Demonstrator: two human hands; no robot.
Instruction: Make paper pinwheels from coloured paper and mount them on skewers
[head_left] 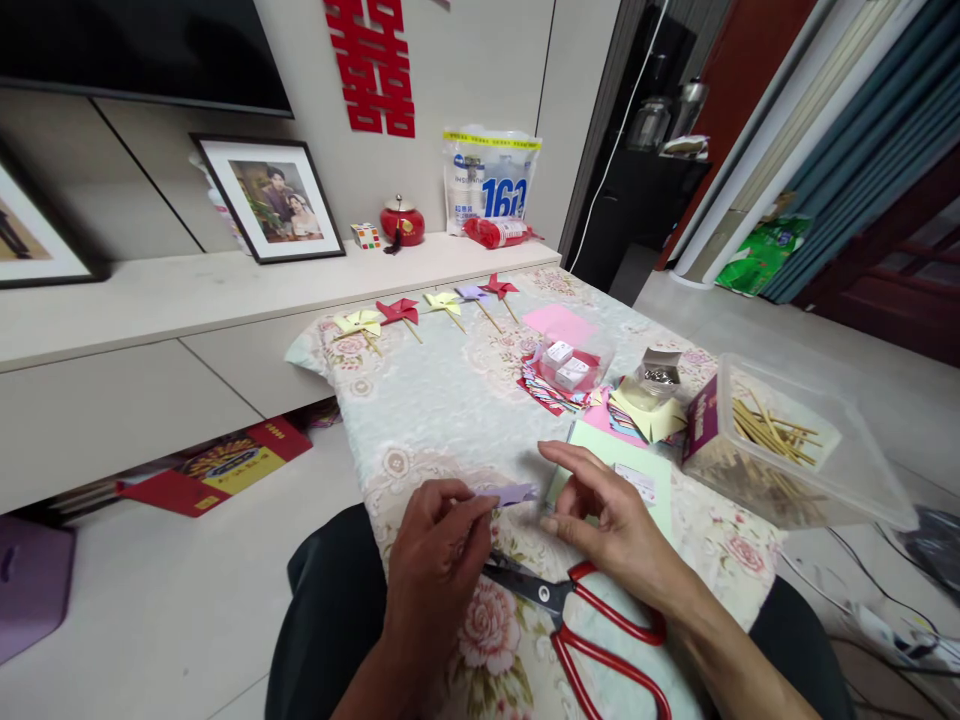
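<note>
Head view: my left hand pinches a small purple paper piece at its left end, fingers closed on it. Right hand hovers just beside its right end, fingers loosely curled, holding nothing. Paper sits just above the bench, near the front edge, long axis roughly left-right, free tip pointing at the right hand. Looks like the folding step; next move likely needs a right pinch on that tip. Red scissors lie under the hands, finished pinwheels well apart at the far edge
</note>
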